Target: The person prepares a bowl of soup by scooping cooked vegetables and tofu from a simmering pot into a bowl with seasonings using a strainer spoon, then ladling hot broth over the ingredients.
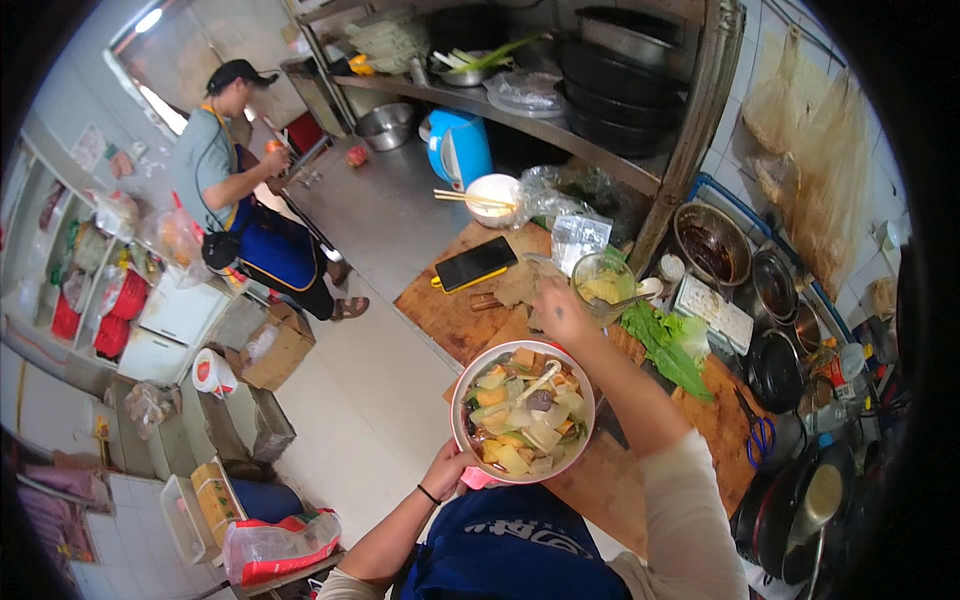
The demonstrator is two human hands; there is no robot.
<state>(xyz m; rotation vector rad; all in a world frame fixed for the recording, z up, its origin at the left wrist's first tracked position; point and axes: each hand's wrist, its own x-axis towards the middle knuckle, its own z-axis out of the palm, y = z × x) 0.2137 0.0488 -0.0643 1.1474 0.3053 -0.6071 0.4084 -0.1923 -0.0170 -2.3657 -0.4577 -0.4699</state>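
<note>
My left hand (444, 471) grips the pink handle of a round pot (459, 405) with a white inside and a red rim, held in front of my apron. Inside the pot is a stew (525, 416) of pale vegetable slices, browned tofu-like pieces, greens and a long white mushroom. Beyond the pot, my right hand (559, 311) reaches over the wooden board, beside a crumpled brown cloth (517, 283). Its fingers are blurred, and I cannot see whether they hold the cloth. Just right of that hand stands a glass bowl (602, 281) of yellowish paste with a spoon.
A black phone (476, 264) lies on the wooden board (427, 300), with lettuce leaves (671, 345) and blue-handled scissors (757, 435) to the right. Farther back are a bowl with chopsticks (493, 201) and a blue kettle (459, 148). Another person (240, 180) stands at the left by the steel counter.
</note>
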